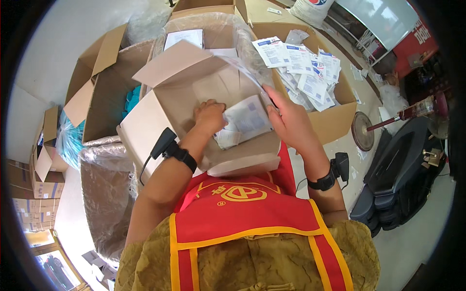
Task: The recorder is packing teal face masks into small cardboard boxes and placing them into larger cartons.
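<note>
Head view: both hands inside open cardboard box (pixel 160 116) held against the chest. Left hand (pixel 209 115) curled, fingers closed on white packet stack (pixel 245 121) at box bottom. Right hand (pixel 290 121) grips the stack's right edge. Second carton (pixel 335 121) of loose packets just beyond, right.

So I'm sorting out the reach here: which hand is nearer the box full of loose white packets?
Right. The right hand is beside that box of packets, nearly at its wall; the left hand is farther off, inside the middle open box.
</note>
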